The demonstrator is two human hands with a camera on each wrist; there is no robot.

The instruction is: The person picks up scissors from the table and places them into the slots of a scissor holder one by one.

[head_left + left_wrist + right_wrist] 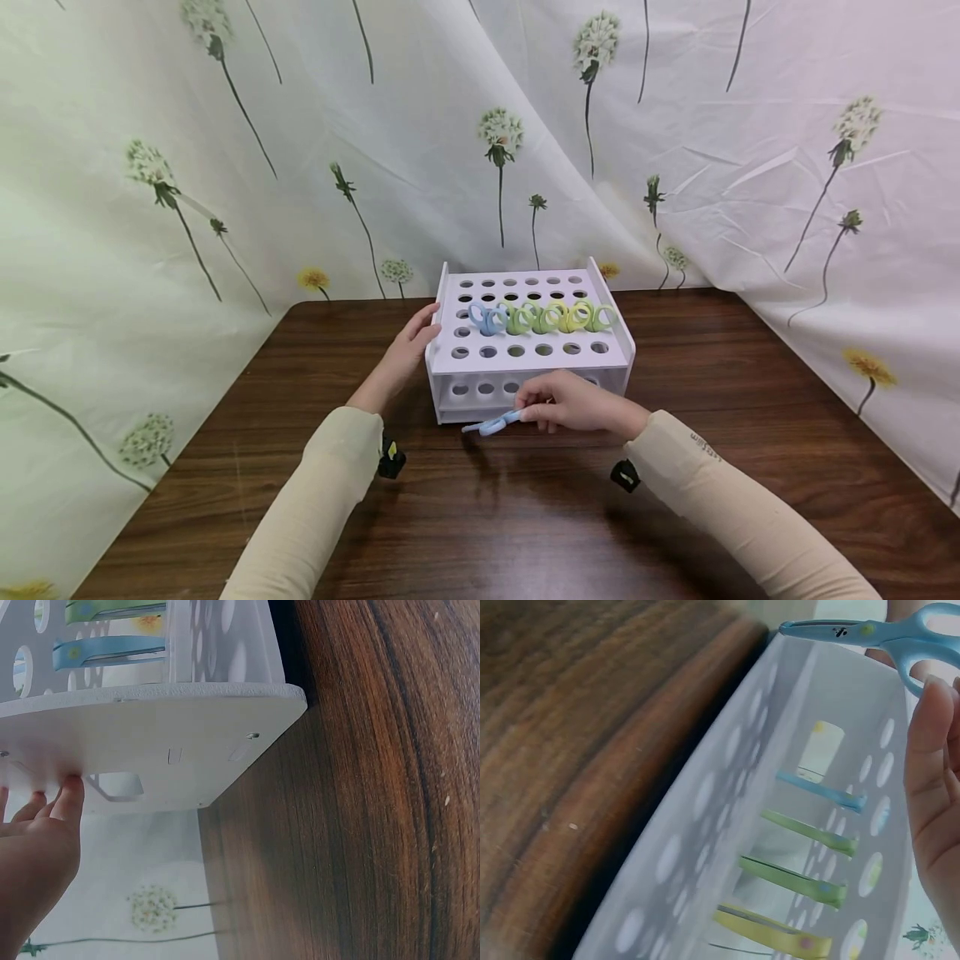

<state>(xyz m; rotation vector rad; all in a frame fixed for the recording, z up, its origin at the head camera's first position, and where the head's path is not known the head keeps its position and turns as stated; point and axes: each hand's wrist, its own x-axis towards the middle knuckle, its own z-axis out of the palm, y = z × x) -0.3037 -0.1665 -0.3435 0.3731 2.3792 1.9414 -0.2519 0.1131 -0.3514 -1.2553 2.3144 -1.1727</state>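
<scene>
A white two-tier rack (pixel 532 363) with rows of round holes stands on the table. My left hand (pixel 408 346) rests its fingertips against the rack's left side panel (pixel 180 750). In front of the rack, my right hand (pixel 570 400) pinches light blue scissors (pixel 493 423) by a handle loop, blades pointing left. The right wrist view shows these scissors' blades (pixel 832 630) closed. Across one row of the rack stand several scissors, handles up: blue scissors (pixel 487 319) at the left, then green scissors (pixel 519 320), yellow scissors (pixel 573 317) and others. Their blades hang below the top shelf.
The dark wooden table (pixel 525 525) extends on both sides of the rack and in front of it. A white curtain (pixel 420 167) with dandelion prints hangs behind it. Small black devices (pixel 392 458) sit at both wrists.
</scene>
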